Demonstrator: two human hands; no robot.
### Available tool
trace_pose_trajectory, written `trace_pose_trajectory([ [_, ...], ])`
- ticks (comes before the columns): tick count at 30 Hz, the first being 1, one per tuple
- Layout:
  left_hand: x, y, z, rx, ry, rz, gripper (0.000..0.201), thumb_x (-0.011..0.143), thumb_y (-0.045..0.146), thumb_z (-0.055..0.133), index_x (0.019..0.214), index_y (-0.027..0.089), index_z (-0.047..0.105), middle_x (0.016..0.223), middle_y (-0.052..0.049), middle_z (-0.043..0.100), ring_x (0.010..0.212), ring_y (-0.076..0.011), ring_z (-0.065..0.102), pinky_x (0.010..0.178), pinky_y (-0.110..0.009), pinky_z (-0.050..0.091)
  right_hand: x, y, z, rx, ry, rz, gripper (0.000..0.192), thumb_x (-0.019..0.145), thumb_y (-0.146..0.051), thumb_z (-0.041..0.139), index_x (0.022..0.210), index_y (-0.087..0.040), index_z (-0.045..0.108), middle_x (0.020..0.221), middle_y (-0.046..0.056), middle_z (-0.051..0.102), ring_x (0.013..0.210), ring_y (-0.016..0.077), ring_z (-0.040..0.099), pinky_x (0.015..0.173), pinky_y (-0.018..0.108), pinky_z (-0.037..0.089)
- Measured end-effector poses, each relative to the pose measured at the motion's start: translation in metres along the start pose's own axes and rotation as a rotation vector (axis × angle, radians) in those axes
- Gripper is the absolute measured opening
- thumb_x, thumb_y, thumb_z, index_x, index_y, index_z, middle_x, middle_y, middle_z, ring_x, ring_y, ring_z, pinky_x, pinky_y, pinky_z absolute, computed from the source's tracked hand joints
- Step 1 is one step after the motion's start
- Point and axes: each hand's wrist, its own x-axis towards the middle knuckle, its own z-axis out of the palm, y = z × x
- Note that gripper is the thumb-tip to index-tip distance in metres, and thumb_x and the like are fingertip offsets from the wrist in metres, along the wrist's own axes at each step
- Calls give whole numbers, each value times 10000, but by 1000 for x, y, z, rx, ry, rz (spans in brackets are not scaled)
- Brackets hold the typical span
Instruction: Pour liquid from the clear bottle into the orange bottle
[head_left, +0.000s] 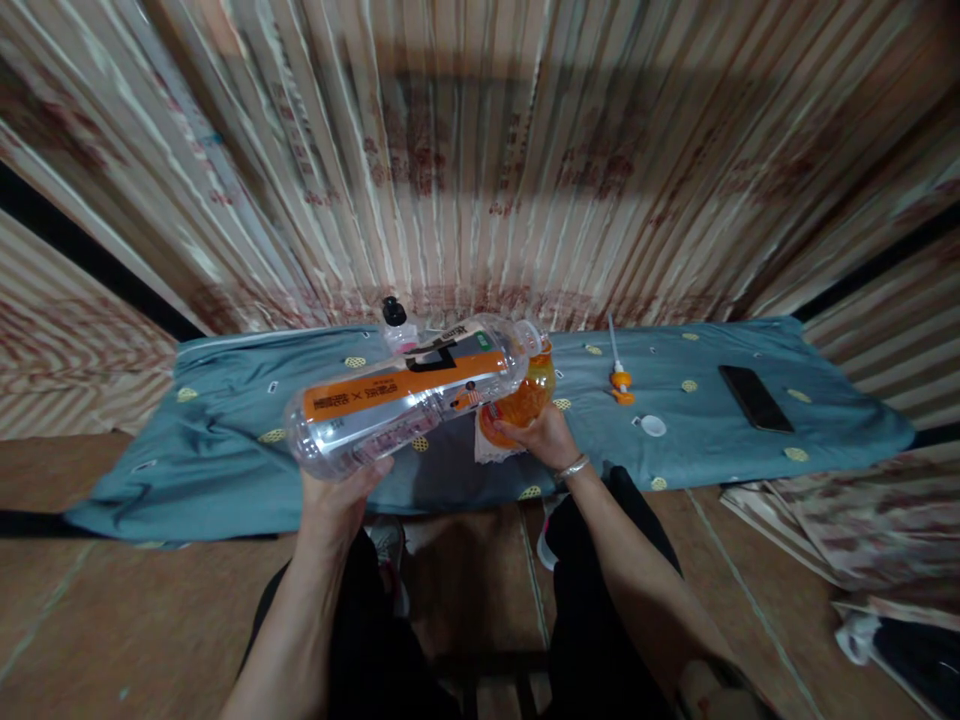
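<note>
A low surface covered with a blue-grey patterned cloth (225, 420) stands before a striped curtain. On it lie a black phone (754, 397) at the right, a white cap (653, 425), an orange pump nozzle (619, 380), and a black-capped bottle (396, 325) near the back edge.

Your large clear bottle (409, 395) carries an orange band with white characters and an "X" between them, too blurred to read. Black lettering near its neck is also illegible. Red print on the curtain (480, 170) unreadable.
</note>
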Motion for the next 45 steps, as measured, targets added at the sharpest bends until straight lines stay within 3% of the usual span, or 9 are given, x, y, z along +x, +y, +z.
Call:
trace_pose_trajectory([
  [7, -4, -5, 2, -101, 46, -41, 689, 502, 308, 1028, 1125, 232, 743, 1158, -98, 795, 1164, -358, 737, 1068, -537, 588, 0, -4, -1, -10, 3, 10, 525, 690, -509, 905, 1091, -200, 770, 1113, 125, 858, 998, 326, 833, 950, 466, 676],
  [13, -5, -4, -1, -123, 64, -57, 839, 511, 265, 1038, 1273, 246, 689, 1322, -98, 760, 1240, -335, 719, 1074, -484, 590, 0, 0, 2, 2, 53, -2, 523, 647, -486, 917, 1065, -207, 772, 1094, 130, 860, 998, 337, 832, 960, 482, 676],
  [17, -5, -3, -7, -73, 23, -104, 735, 520, 279, 1040, 1182, 223, 725, 1236, -100, 794, 1202, -333, 743, 1062, -459, 594, 0, -1, 2, -6, 51, -16, 492, 668, -490, 893, 1055, -208, 779, 1095, 139, 858, 1000, 331, 832, 956, 476, 681],
  [23, -7, -1, -7, -56, 55, -130, 713, 540, 304, 1033, 1187, 223, 744, 1082, -93, 819, 1104, -349, 775, 1023, -475, 606, -1, -5, -1, -44, 27, -2, 473, 674, -555, 889, 991, -220, 782, 1026, 119, 868, 917, 321, 844, 866, 436, 701],
  [26, -7, 1, -7, -51, 36, -131, 758, 513, 290, 1040, 1204, 225, 736, 1094, -93, 817, 1102, -345, 775, 1012, -458, 611, -2, -7, -2, -70, 46, -2, 461, 667, -568, 882, 957, -223, 785, 1004, 123, 869, 901, 331, 846, 848, 429, 701],
  [30, -10, 6, -2, -64, 94, -119, 739, 519, 314, 1043, 1188, 223, 744, 1108, -86, 815, 1097, -327, 773, 998, -422, 614, -2, -12, -1, -53, 49, -7, 440, 660, -568, 875, 939, -237, 795, 968, 108, 871, 870, 331, 848, 813, 420, 709],
  [37, -14, 9, 3, -108, 103, -125, 811, 503, 297, 1054, 1242, 239, 727, 1224, -103, 799, 1194, -365, 744, 1021, -464, 608, -4, -20, -4, -88, 23, -11, 359, 709, -540, 851, 903, -243, 798, 953, 99, 872, 867, 333, 847, 807, 421, 707],
  [45, -9, 1, -9, -26, 60, -128, 787, 498, 352, 1043, 1218, 217, 755, 1056, -105, 822, 1084, -393, 780, 985, -511, 628, -4, -16, -3, -133, 25, -37, 397, 727, -549, 831, 955, -226, 793, 995, 116, 870, 900, 349, 847, 837, 444, 699],
])
